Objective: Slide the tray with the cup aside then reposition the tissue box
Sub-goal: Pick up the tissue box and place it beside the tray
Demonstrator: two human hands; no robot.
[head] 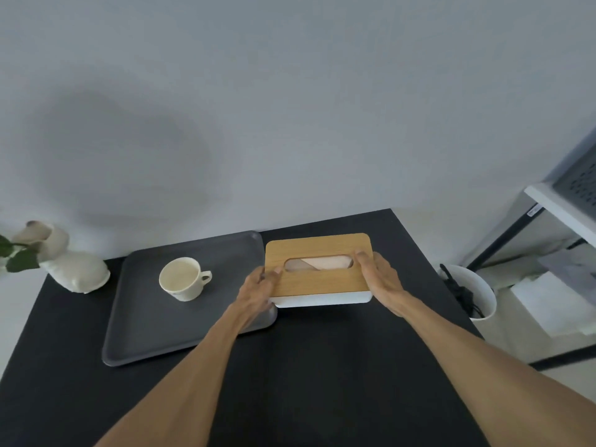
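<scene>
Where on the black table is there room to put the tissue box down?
The near stretch of the black table, in front of the grey rectangular tray and under the forearms, is bare. The far edge is crowded: white vase, tray with cream cup, and the wooden-lidded white tissue box held by both hands.

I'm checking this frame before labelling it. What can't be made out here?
- Tissue box underside, head view: whether it is lifted or resting is unclear.
- Tray near right corner: covered by the left hand.
- Cup contents: too pale to tell.
- Vase: plant cut off by the left edge.
</scene>
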